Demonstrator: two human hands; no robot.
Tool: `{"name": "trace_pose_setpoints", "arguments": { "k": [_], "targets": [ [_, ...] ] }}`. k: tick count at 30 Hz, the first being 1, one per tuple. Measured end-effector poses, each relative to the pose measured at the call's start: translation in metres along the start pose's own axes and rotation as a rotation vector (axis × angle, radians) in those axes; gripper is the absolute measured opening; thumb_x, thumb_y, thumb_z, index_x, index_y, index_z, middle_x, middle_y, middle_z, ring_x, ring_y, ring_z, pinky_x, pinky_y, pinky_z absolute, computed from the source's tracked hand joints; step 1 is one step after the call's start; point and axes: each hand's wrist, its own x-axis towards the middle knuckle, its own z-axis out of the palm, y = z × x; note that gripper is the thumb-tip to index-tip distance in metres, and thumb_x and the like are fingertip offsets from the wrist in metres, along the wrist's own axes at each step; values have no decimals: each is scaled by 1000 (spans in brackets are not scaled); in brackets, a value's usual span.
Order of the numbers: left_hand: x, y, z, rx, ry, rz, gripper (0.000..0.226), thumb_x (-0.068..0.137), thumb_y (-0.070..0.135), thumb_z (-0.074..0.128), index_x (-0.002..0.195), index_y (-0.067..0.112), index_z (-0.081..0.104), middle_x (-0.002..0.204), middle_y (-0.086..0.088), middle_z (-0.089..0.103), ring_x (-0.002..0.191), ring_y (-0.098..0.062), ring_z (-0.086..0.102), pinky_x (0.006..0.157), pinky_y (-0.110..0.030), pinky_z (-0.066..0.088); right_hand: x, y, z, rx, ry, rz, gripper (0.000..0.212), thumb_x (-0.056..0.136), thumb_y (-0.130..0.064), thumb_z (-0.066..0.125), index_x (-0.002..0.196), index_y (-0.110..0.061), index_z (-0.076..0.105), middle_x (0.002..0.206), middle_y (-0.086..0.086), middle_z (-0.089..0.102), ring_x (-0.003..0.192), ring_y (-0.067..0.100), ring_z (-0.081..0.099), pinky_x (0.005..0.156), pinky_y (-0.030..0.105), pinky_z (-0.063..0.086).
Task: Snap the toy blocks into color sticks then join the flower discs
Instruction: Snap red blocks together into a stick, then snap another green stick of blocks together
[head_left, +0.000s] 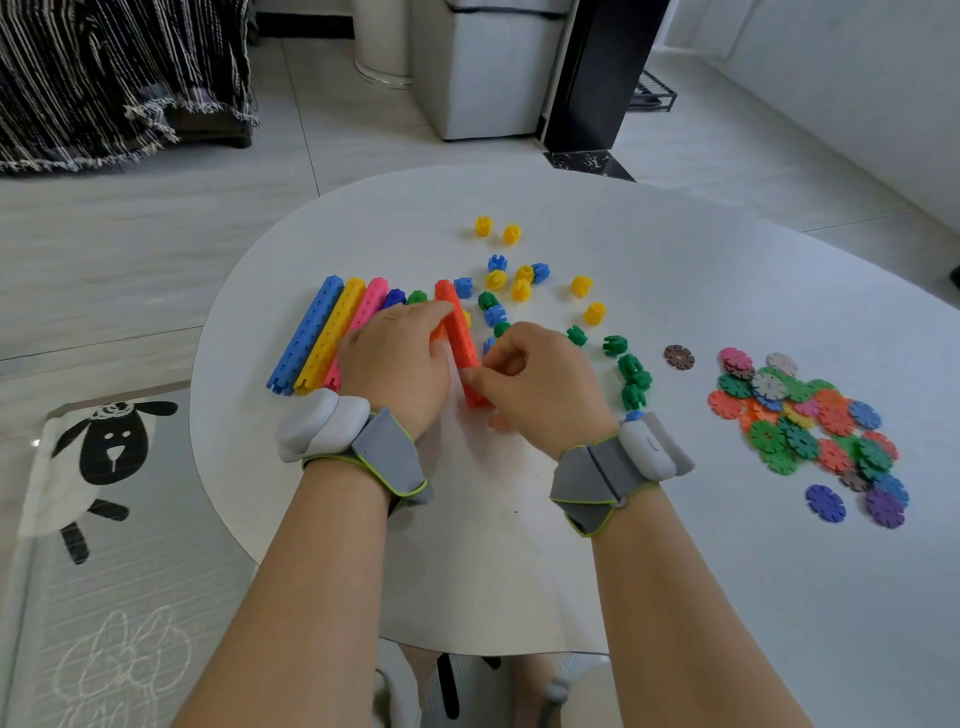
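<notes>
Setting: white rounded worktop over a pale tiled floor; striped fringed cloth far left, sheep-print mat near left.

Item 1, built sticks: blue stick, yellow stick and pink stick lie side by side, touching, on the left of the worktop, running near to far. A dark-blue stick and a green stick sit just right of them, with only their far ends showing past the left hand.

Item 2, orange stick: centre of the worktop, just right of the row, held by both hands. Left hand: grip closed on its far half, fingers laid across the top. Right hand: grip narrow, thumb and fingertips pinching the near end.

Item 3, loose blocks: yellow blocks, blue blocks and green blocks, scattered far and right of the hands; several green ones cluster just right of the right hand.

Item 4, flower discs: mixed-colour heap at right, well apart from the sticks. One brown disc lies alone between blocks and heap; one purple disc lies single on the heap's near side.

Item 5: grey wristbands, one on each wrist.
</notes>
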Motion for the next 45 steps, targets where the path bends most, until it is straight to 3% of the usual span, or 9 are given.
{"name": "trace_pose_setpoints", "arguments": {
  "k": [4,7,12,15,18,26,32,37,45],
  "targets": [
    [2,-2,2,-21,-20,27,34,97,29,39,125,32,57,141,4,47,132,-19,38,105,-39,32,2,1,1,143,-82,12,12,86,-13,64,74,-16,61,69,4,71,64,21,71,68,44,59],
    [-1,-4,3,82,-81,-1,32,94,45,43,123,42,56,147,9,38,139,-17,27,110,-41,19,6,1,4,105,0,-26,9,87,-10,58,81,-13,64,71,4,71,65,20,70,68,41,59],
    [-5,-4,2,175,-173,15,36,96,44,37,131,46,42,153,12,25,143,-19,12,112,-51,9,16,7,5,-231,279,-174,18,89,-21,56,103,-22,68,109,-3,63,102,17,51,81,21,32],
    [-7,-2,1,200,-235,-13,41,99,43,27,139,49,27,156,13,13,145,-20,2,112,-58,1,18,15,10,-464,193,-171,40,92,-37,51,132,-36,50,150,-7,34,141,25,18,111,35,11],
    [-9,-1,0,249,-277,-25,44,99,42,21,142,49,13,157,13,3,145,-20,-5,112,-58,-2,21,24,17,-671,28,-106,51,96,-55,32,145,-46,20,160,-11,3,146,27,-9,115,51,-8],
    [-10,1,2,244,-307,-32,49,99,39,21,145,45,6,158,11,-3,145,-19,-9,113,-56,-4,31,39,6,-756,46,-70,48,100,-50,22,147,-44,13,160,-3,0,146,31,-12,116,53,-10],
    [-3,12,9,161,-194,12,48,99,40,27,146,32,20,158,4,7,145,-20,-1,116,-50,-3,31,35,-5,-567,95,-104,52,98,-49,35,147,-39,22,160,0,7,147,25,-10,116,48,-11],
    [6,24,16,128,-170,77,51,99,36,30,148,26,16,158,0,6,145,-23,-1,116,-43,-3,32,37,-21,-552,120,-71,53,96,-50,38,146,-39,24,160,-1,9,147,23,-9,116,46,-10],
    [70,45,20,17,-117,100,50,99,35,33,146,19,22,157,-3,14,145,-25,5,116,-40,13,62,24,-31,-551,71,-162,52,99,-38,38,148,-32,23,159,-3,12,147,20,-1,119,43,-3]
  ]
}}
